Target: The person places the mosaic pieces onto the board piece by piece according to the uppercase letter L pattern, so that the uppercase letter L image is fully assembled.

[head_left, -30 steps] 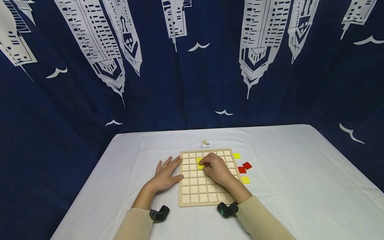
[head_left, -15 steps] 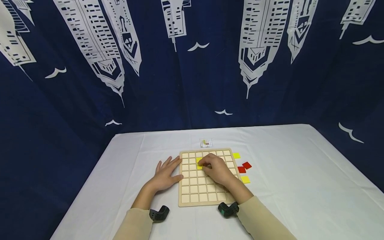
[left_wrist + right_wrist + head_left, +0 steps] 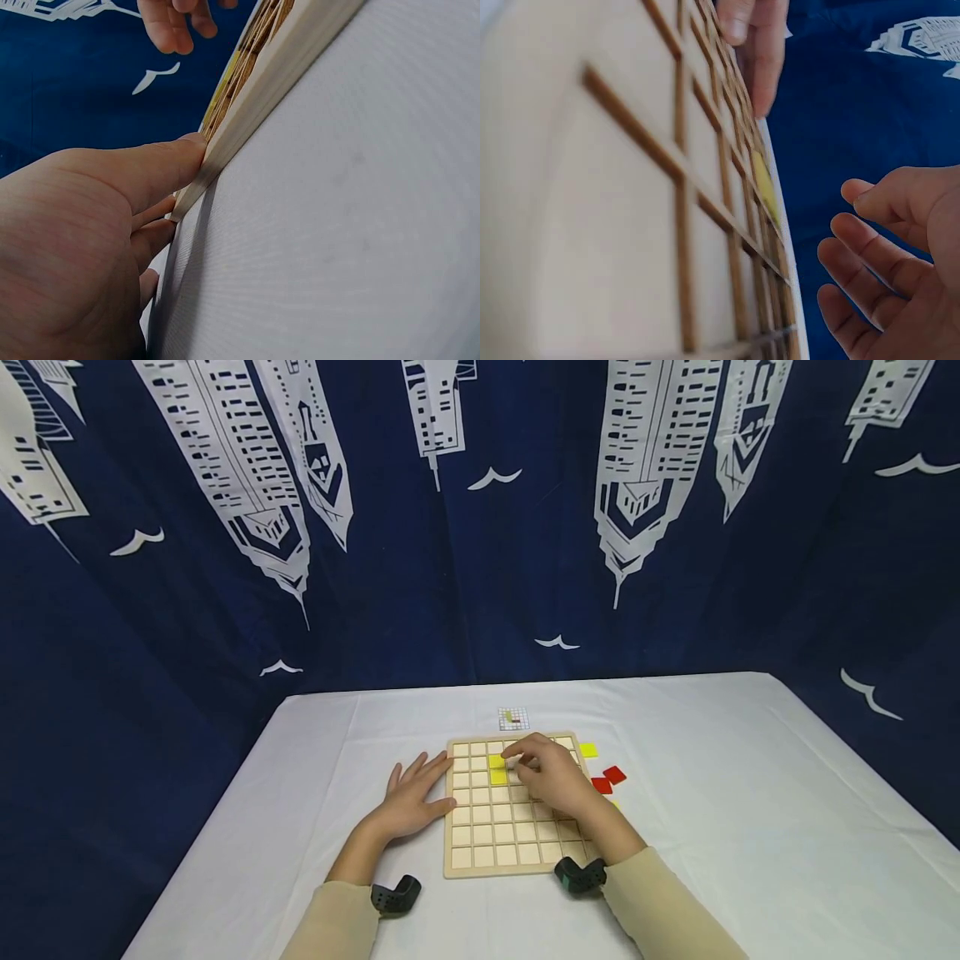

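Observation:
A wooden grid board [image 3: 482, 870] lies on the white-covered table. Two yellow squares, an upper one [image 3: 497, 762] and a lower one [image 3: 498, 777], sit in adjoining cells of one column. With fingers spread, the left hand [image 3: 411, 803] touches the board's left edge; in the left wrist view its thumb [image 3: 176, 161] rests against the wooden rim. Just right of the yellow squares, the right hand [image 3: 553, 777] hovers over the board. Its fingers are loosely bent and hold nothing in the right wrist view, where the hand [image 3: 900, 262] is apart from the board.
Beyond the board's far edge lies a small printed grid card [image 3: 513, 719]. Along the right side are a yellow square [image 3: 589, 750] and two red squares [image 3: 615, 775], [image 3: 602, 786], plus another yellow piece mostly behind the right wrist. A dark patterned cloth [image 3: 450, 568] hangs behind the table.
The right hand has let go of the lower yellow square, lifted, and shifted slightly right, uncovering both yellow squares. The left hand stays at the board's edge.

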Tool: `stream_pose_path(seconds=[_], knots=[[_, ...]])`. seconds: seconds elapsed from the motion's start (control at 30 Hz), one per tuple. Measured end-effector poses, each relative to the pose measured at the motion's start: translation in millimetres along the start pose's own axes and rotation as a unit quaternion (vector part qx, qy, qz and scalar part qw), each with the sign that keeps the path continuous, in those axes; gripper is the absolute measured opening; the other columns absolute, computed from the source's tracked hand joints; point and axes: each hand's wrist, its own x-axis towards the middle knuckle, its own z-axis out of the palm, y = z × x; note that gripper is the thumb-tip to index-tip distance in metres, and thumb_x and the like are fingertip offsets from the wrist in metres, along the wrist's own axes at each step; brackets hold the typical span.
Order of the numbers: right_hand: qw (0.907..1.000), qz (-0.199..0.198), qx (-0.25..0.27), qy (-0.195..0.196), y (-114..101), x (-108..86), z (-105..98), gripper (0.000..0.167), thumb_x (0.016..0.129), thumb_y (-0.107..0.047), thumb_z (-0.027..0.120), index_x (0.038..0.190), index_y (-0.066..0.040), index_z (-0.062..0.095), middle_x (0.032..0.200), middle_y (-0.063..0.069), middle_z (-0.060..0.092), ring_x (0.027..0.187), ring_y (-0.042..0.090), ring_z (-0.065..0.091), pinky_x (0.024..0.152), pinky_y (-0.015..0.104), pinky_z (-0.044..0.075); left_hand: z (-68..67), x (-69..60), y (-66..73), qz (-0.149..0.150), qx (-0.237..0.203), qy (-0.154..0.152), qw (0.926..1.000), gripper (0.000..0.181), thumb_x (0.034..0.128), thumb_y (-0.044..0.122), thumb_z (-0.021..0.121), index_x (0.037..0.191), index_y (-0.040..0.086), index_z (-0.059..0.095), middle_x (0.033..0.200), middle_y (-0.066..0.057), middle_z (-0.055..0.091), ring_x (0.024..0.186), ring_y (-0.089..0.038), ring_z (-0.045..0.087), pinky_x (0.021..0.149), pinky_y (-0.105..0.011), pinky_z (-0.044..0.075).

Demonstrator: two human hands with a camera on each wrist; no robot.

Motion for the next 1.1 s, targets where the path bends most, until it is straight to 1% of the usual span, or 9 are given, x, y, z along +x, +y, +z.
stream_pose_path(seconds=[0.13,0.27,0.43,0.6,0.7,0.87,1.1], knots=[[0.9999,0.008,0.002,0.011,4,0.0,-9,0.025,0.092,-0.003,0.064,0.114,-0.011,0.072,0.116,0.004,0.069,0.097,0.02,0.064,0.077,0.028,0.052,0.6,-0.3,-0.6,-0.002,0.002,0.0,1.0,0.069,0.0936,0.03,0.066,0.155,0.016,0.038,0.166,-0.004,0.029,0.157,-0.034,0.01,0.124,-0.061,-0.009],[0.9996,0.016,-0.006,0.022,12,-1.4,-20,0.027,0.093,-0.003,0.062,0.117,-0.011,0.071,0.119,0.005,0.067,0.102,0.023,0.064,0.08,0.032,0.054,0.6,0.4,-0.1,-0.001,0.001,0.0,1.0,0.068,0.0936,0.031,0.066,0.155,0.016,0.039,0.166,-0.004,0.029,0.157,-0.033,0.009,0.124,-0.061,-0.009],[0.9986,0.036,-0.02,0.032,23,-4.5,-35,0.03,0.095,-0.003,0.059,0.123,-0.01,0.068,0.125,0.01,0.065,0.11,0.029,0.063,0.086,0.042,0.057,0.8,0.4,-0.1,0.001,0.0,0.001,1.0,0.069,0.0932,0.03,0.066,0.155,0.015,0.039,0.165,-0.005,0.03,0.157,-0.034,0.01,0.124,-0.061,-0.009],[0.9962,0.062,-0.031,0.053,35,-6.1,-48,0.032,0.093,-0.002,0.06,0.125,-0.008,0.066,0.128,0.015,0.063,0.114,0.036,0.062,0.09,0.051,0.055,0.5,-0.4,0.5,0.0,0.001,0.003,1.0,0.069,0.0929,0.03,0.066,0.155,0.014,0.039,0.165,-0.005,0.03,0.157,-0.035,0.01,0.124,-0.062,-0.009],[0.9945,0.076,-0.033,0.065,44,-6.3,-53,0.031,0.093,-0.003,0.061,0.123,-0.007,0.067,0.127,0.017,0.063,0.114,0.038,0.061,0.093,0.054,0.054,-0.3,-0.7,0.1,-0.002,0.005,0.003,1.0,0.07,0.093,0.031,0.066,0.155,0.015,0.039,0.165,-0.005,0.03,0.157,-0.034,0.01,0.124,-0.061,-0.009],[0.991,0.11,-0.042,0.063,60,-8.4,-57,0.031,0.093,-0.006,0.064,0.124,-0.007,0.067,0.129,0.018,0.062,0.116,0.037,0.06,0.099,0.055,0.051,-1.0,-2.1,0.3,0.001,0.002,0.002,1.0,0.069,0.093,0.03,0.066,0.154,0.014,0.04,0.165,-0.006,0.03,0.157,-0.035,0.01,0.124,-0.062,-0.009],[0.9856,0.149,-0.061,0.054,77,-11.6,-59,0.039,0.09,-0.006,0.063,0.129,-0.006,0.064,0.136,0.021,0.056,0.12,0.038,0.056,0.106,0.057,0.045,-0.4,-1.5,0.9,0.004,-0.001,0.004,1.0,0.067,0.0931,0.03,0.066,0.153,0.014,0.041,0.165,-0.006,0.03,0.157,-0.035,0.011,0.123,-0.063,-0.008]])
